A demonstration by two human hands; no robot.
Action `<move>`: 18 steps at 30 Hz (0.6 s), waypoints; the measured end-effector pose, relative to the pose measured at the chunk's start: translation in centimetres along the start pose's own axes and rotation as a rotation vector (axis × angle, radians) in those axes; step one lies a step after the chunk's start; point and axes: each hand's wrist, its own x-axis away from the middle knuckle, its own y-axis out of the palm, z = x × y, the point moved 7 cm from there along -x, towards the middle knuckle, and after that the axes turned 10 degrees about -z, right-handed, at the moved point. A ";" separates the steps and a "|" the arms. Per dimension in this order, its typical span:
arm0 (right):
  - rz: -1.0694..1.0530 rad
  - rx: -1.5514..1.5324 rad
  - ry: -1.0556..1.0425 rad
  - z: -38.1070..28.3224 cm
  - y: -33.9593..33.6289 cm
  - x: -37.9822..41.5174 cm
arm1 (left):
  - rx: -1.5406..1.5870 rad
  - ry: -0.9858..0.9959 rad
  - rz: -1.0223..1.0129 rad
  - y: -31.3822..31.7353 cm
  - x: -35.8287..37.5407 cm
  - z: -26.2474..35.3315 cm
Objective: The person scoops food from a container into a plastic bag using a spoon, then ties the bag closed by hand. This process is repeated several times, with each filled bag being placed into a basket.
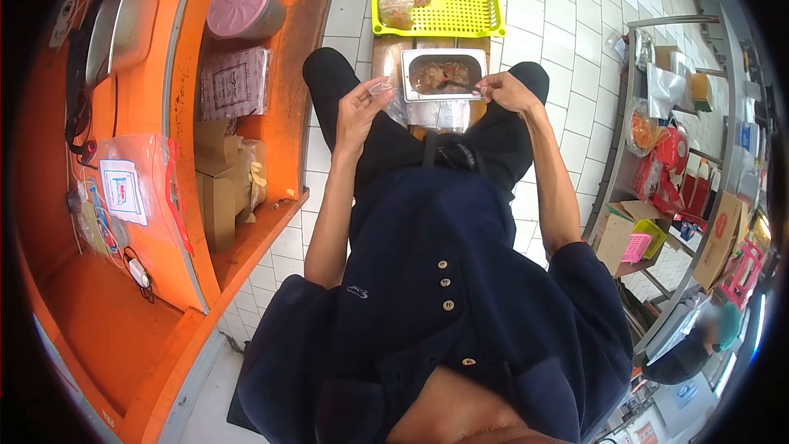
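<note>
A rectangular metal pan (pixel 445 99) of brownish-red, saucy food (pixel 444 74) stands between my knees. From its right side my right hand (pixel 511 93) grips the handle of a spoon (pixel 462 85), whose other end dips into the food. My left hand (pixel 358 113) is raised just left of the pan, its fingers pinching a small clear plastic bag (pixel 380 88). Just beyond the pan lies a yellow-green plastic basket (pixel 500 0); clear plastic bags (pixel 399 2) rest in its left part, at least one with something reddish-brown inside.
On my left is an orange shelf unit (pixel 185 115) with a pink-lidded tub (pixel 240 4), a packet stack (pixel 236 82) and cardboard boxes (pixel 215 189). A metal rack (pixel 629 115) with packages runs along the right. A person (pixel 686 353) in a green head covering is at lower right.
</note>
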 end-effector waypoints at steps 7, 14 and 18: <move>-0.035 0.023 0.001 -0.5 0.1 -0.2 | 0.014 -0.004 0.013 -0.1 -0.1 0.0; -0.058 0.005 -0.047 0.2 0.1 -0.8 | -0.006 0.000 0.023 0.1 0.0 0.2; -0.112 0.026 -0.137 -0.6 -0.3 -0.3 | -0.403 0.026 0.071 -0.4 -0.5 0.4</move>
